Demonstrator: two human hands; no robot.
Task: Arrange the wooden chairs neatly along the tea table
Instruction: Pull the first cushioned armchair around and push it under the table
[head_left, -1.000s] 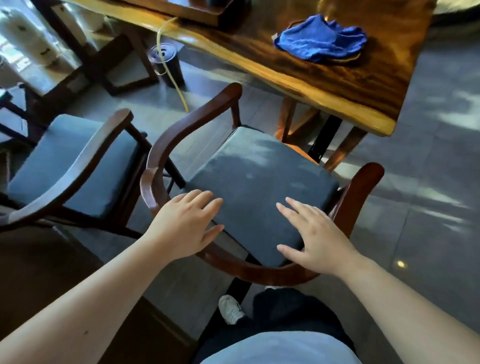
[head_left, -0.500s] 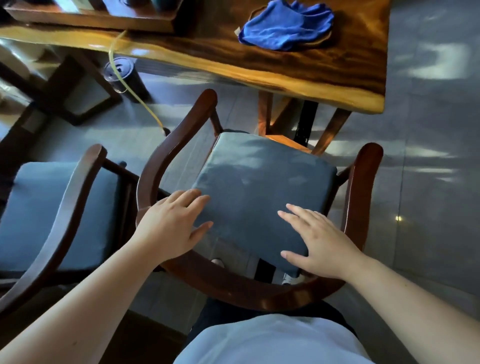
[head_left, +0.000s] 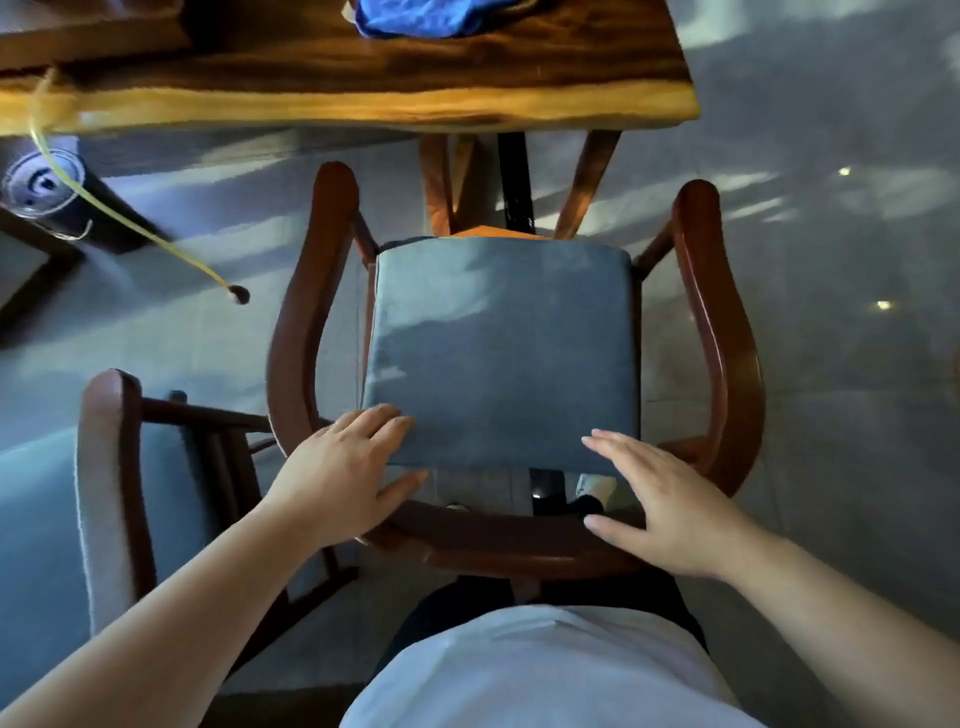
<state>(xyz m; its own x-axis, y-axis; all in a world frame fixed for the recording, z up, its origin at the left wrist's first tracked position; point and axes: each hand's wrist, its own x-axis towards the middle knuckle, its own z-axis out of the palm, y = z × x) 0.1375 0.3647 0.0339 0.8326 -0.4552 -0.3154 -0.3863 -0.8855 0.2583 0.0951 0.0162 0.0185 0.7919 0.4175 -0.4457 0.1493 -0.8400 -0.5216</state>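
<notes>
A dark wooden armchair (head_left: 498, 545) with a grey-blue cushion (head_left: 498, 353) stands right in front of me, its open front facing the tea table (head_left: 363, 104). My left hand (head_left: 343, 478) lies flat over the left end of the curved back rail, fingers spread onto the cushion's rear edge. At the right end of that rail my right hand (head_left: 660, 509) rests palm down, fingers apart. Neither hand curls around the wood. A second armchair (head_left: 109, 493) with the same cushion stands at the lower left, close beside the first.
A blue cloth (head_left: 426, 18) lies on the table top. The table's wooden legs and a black post (head_left: 514, 182) stand just beyond the chair's seat. A dark cylindrical container (head_left: 41, 182) with a yellow tube (head_left: 130, 228) sits on the floor at the left. Grey tiled floor spreads to the right.
The chair has swung round from a slant to face the table squarely. Both hands kept their places on the back rail. The second chair has shifted toward the lower left of the view.
</notes>
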